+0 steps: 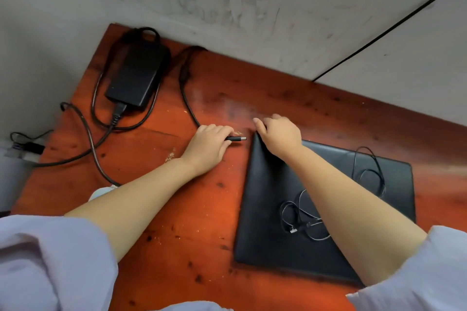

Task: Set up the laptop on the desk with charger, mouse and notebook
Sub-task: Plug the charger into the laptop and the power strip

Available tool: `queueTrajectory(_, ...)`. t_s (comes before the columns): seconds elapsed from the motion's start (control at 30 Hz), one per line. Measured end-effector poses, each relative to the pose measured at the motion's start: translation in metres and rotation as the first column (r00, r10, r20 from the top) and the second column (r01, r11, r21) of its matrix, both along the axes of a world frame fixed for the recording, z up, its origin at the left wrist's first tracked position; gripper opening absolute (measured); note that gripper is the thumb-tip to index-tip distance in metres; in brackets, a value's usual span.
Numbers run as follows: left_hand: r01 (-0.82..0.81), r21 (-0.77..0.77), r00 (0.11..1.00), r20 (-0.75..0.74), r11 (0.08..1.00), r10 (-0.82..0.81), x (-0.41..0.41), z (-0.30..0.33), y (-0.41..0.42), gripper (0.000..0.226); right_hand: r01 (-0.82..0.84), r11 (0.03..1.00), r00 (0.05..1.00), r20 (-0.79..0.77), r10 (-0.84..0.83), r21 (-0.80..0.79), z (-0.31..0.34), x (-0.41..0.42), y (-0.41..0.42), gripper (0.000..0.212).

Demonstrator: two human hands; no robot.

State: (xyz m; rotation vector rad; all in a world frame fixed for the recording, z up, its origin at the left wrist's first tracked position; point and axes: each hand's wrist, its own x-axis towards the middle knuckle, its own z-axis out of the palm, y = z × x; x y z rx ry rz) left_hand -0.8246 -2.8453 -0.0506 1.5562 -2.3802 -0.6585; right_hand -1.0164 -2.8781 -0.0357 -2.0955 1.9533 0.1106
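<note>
— Nearest the camera?

— Pale lilac sleeves (48, 260), pushed up on both forearms, above a reddish-orange wooden desk (192, 222) speckled with dark spots.

— And on the right side?

— A closed flat black laptop (273, 209), lying on the desk. On its lid, a thin black cable (300, 219) in loose loops, small plug end pointing left, partly hidden under the right forearm.

— The hands?

— Left hand (209, 146) clenched around the black barrel plug with metal tip (237, 138) of the charger lead; tip poking out past the fingers toward the right, just short of the laptop's far left corner, not touching it. Right hand (280, 134) resting on that same corner, fingers curled over the far edge — pressing or gripping, cannot tell which.

— Gap between plug and laptop?

— Small, with bare desk between.

— Farther back?

— Thick black charger cord (187, 98) running from the left hand up toward the wall, then a black rectangular power brick (137, 73) in the far left corner of the desk, ringed by its own looped lead. Another cord trailing off the desk's left edge toward a dark plug near a grey socket strip (25, 151). Beyond, a scuffed grey wall (252, 2).
</note>
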Motion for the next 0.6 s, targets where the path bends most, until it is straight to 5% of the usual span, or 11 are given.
queueTrajectory(0.2,-0.005,0.041,1.0,0.0,0.999,0.005,-0.003,0.004,0.004,0.022,-0.061,0.996,0.998,-0.04,0.058,-0.07,0.001,0.001,0.01,0.046)
queueTrajectory(0.37,0.164,0.16,0.963,0.189,0.973,-0.193,-0.029,0.02,0.014,0.021,-0.02,0.998,1.0,0.02,0.021,-0.057,0.003,0.002,0.012,0.046)
queueTrajectory(0.6,-0.014,0.356,0.996,0.087,0.934,-0.018,-0.05,0.034,0.003,0.017,0.006,1.0,0.991,0.134,-0.006,0.004,0.004,0.0,0.009,0.051)
